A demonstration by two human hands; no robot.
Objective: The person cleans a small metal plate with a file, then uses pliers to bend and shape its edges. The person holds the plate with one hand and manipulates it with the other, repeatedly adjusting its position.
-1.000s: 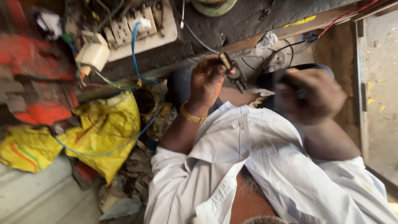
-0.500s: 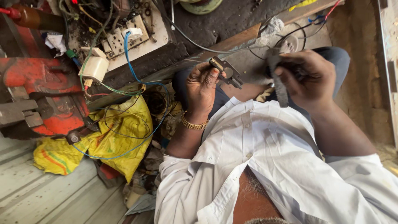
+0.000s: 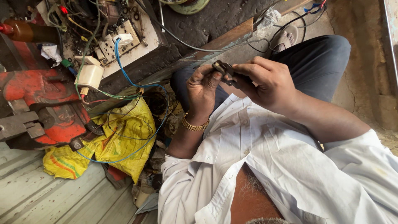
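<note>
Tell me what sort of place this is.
Probably a small electrical repair workshop. A red bench vise sits by a switchboard tangled with wires, and the left hand and right hand hold a small dark metal part between them.

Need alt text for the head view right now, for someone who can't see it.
Both hands hold a small dark metal part above the lap: left hand, with a gold bracelet, and right hand grip it together. Left of them are a yellow bag and a red vise.
</note>
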